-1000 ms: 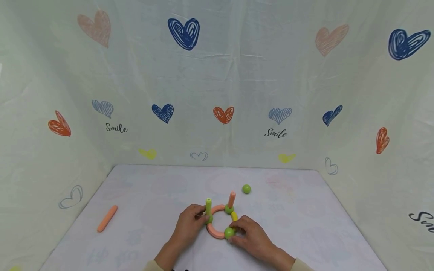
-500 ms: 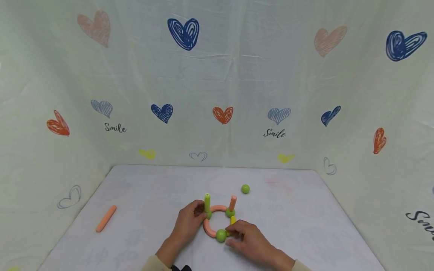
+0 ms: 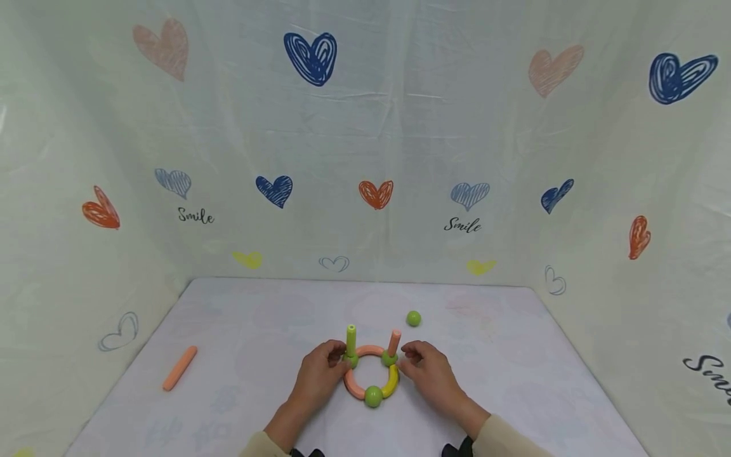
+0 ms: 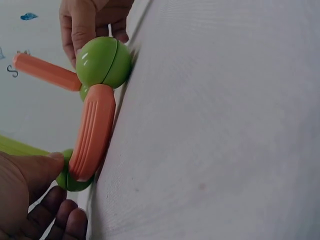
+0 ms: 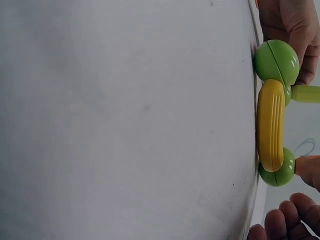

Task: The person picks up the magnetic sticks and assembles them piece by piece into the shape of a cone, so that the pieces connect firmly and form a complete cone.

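A toy ring of curved sticks and green balls lies on the table, its two salmon pieces (image 3: pixel 352 384) and yellow piece (image 3: pixel 391 384) joined at the balls. A light green stick (image 3: pixel 351 341) rises from the left ball (image 4: pixel 76 183); a straight salmon stick (image 3: pixel 395 343) rises from the right ball (image 5: pixel 278 172). The front ball (image 3: pixel 374 397) carries no stick. My left hand (image 3: pixel 321 374) pinches the left ball at the green stick's foot. My right hand (image 3: pixel 431 374) has its thumb at the right ball, the other fingers loosely bent beside the salmon stick.
A loose green ball (image 3: pixel 414 318) lies behind the ring. Far to the left rests another straight salmon stick (image 3: pixel 179 368). A white cloth printed with hearts (image 3: pixel 377 127) hangs around the back and sides of the white table (image 3: pixel 274 311).
My right hand has left the front ball and yellow piece and moved back to the right ball. The ring has shifted slightly left. My left hand stays at its ball.
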A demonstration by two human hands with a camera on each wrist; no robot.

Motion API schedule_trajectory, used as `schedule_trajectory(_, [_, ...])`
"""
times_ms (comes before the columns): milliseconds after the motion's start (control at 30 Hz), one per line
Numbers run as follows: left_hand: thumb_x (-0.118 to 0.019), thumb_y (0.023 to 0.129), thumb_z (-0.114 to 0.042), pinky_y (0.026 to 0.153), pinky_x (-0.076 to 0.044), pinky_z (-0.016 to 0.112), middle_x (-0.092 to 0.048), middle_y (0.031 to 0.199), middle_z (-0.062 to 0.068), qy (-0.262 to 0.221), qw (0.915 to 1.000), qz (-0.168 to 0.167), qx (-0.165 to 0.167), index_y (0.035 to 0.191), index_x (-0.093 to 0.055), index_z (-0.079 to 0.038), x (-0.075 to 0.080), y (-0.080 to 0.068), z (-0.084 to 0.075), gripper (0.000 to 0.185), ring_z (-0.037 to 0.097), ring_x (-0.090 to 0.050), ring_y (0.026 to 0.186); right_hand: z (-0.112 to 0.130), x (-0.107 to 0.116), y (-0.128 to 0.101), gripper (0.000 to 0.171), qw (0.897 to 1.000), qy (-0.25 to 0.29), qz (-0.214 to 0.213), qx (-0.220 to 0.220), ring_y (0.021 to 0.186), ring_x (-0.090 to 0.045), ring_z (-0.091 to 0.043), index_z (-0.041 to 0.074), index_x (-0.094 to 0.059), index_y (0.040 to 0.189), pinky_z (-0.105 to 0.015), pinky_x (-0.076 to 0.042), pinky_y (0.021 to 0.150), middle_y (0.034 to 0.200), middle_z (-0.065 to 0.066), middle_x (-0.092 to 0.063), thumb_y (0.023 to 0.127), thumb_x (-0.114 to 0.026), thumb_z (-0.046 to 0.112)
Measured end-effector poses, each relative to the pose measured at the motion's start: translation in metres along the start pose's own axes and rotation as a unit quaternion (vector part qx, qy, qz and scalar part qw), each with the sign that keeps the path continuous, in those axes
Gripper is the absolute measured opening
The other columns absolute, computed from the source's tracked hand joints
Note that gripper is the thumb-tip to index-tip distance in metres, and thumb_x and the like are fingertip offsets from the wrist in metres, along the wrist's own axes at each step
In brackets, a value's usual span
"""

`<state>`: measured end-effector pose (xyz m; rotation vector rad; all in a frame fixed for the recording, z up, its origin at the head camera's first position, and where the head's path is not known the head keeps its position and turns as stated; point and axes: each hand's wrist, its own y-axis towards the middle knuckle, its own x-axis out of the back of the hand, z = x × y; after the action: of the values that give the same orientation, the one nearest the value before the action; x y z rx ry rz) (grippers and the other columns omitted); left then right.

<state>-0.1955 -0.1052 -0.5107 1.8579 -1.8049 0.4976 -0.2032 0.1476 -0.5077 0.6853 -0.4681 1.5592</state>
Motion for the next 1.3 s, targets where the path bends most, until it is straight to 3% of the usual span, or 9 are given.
schedule_trajectory(233, [-0.083,0.09,-0.017,0.082,-0.058,0.034,-0.071,0.106,0.0,0.009,0.9999,-0.005,-0.002,0.116,-0.073,-0.009,-0.002,0.001,0.002,0.03,0.014,-0.065,0.099,0.0,-0.005,0.014,0.039,0.999,-0.003,0.037,0.009,0.101,-0.06,-0.015,0.012,-0.072,0.126,-0.036,-0.054,0.088,0.115,0.001,-0.069,0.092,-0.082,0.027])
schedule_trajectory(500, [-0.081,0.092,-0.014,0.081,-0.058,0.034,-0.074,0.109,0.001,0.012,0.9999,-0.005,-0.009,0.118,-0.073,-0.011,-0.003,0.005,-0.001,0.027,0.014,-0.067,0.099,0.0,-0.005,0.016,0.029,0.997,0.022,0.069,0.018,0.113,-0.066,-0.022,0.012,-0.075,0.119,-0.047,-0.055,0.096,0.121,-0.004,-0.075,0.096,-0.078,0.028])
schedule_trajectory(667, [-0.078,0.093,-0.009,0.075,-0.058,0.029,-0.076,0.11,0.002,0.005,0.9999,-0.009,-0.01,0.117,-0.072,-0.011,-0.005,0.014,-0.003,0.025,0.015,-0.069,0.097,0.0,-0.004,0.01,0.025,0.997,0.002,0.069,0.032,0.101,-0.063,-0.017,0.013,-0.074,0.113,-0.039,-0.054,0.09,0.109,0.001,-0.071,0.092,-0.081,0.027])
schedule_trajectory(967, [-0.075,0.095,-0.006,0.087,-0.061,0.038,-0.074,0.118,0.007,-0.007,0.9996,0.016,-0.023,0.122,-0.07,-0.009,-0.001,0.031,-0.004,0.027,0.022,-0.072,0.108,-0.002,-0.007,0.003,0.027,0.996,-0.002,0.065,0.065,0.089,-0.059,-0.008,0.014,-0.073,0.112,-0.025,-0.051,0.077,0.101,0.006,-0.066,0.091,-0.083,0.027])
schedule_trajectory(1167, [-0.076,0.095,-0.006,0.089,-0.06,0.04,-0.074,0.116,0.006,0.01,0.9995,-0.005,-0.03,0.12,-0.072,-0.01,0.013,0.028,0.0,0.025,0.022,-0.07,0.106,-0.004,-0.007,0.001,0.024,0.996,0.002,0.055,0.067,0.087,-0.059,-0.006,0.015,-0.074,0.11,-0.024,-0.051,0.076,0.099,0.007,-0.066,0.09,-0.084,0.027])
schedule_trajectory(1300, [-0.077,0.096,-0.011,0.088,-0.059,0.038,-0.074,0.116,0.002,0.045,0.9981,-0.031,-0.027,0.12,-0.075,-0.013,0.039,0.021,0.007,0.024,0.019,-0.067,0.106,-0.004,-0.007,0.001,0.025,0.996,0.005,0.055,0.064,0.087,-0.059,-0.005,0.015,-0.073,0.11,-0.024,-0.052,0.076,0.099,0.006,-0.066,0.091,-0.083,0.026])
